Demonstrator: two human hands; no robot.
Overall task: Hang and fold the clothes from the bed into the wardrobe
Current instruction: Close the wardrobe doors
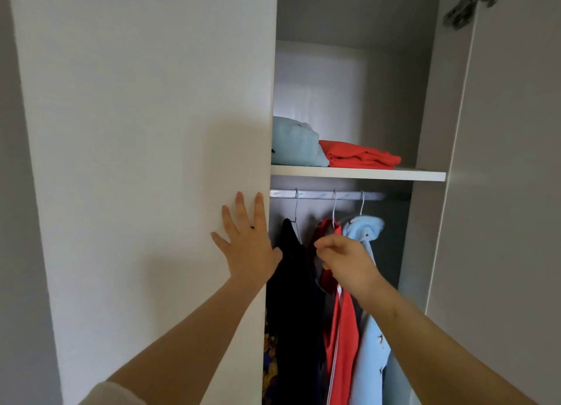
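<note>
My left hand (247, 249) flat, fingers (240, 202) spread, on the door (145, 161); right hand (346, 263) curled at red garment (341, 328), grip unclear

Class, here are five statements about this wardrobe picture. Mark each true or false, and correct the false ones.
1. Three hangers hang on the rail. True.
2. The left hand grips a hanger. False: it lies flat against the white door.
3. A folded red garment lies on the shelf. True.
4. The light blue hanging garment hangs left of the dark garment. False: it hangs furthest right, and the dark one furthest left.
5. The shelf holds one item only. False: a folded light blue garment lies beside the red one.
</note>
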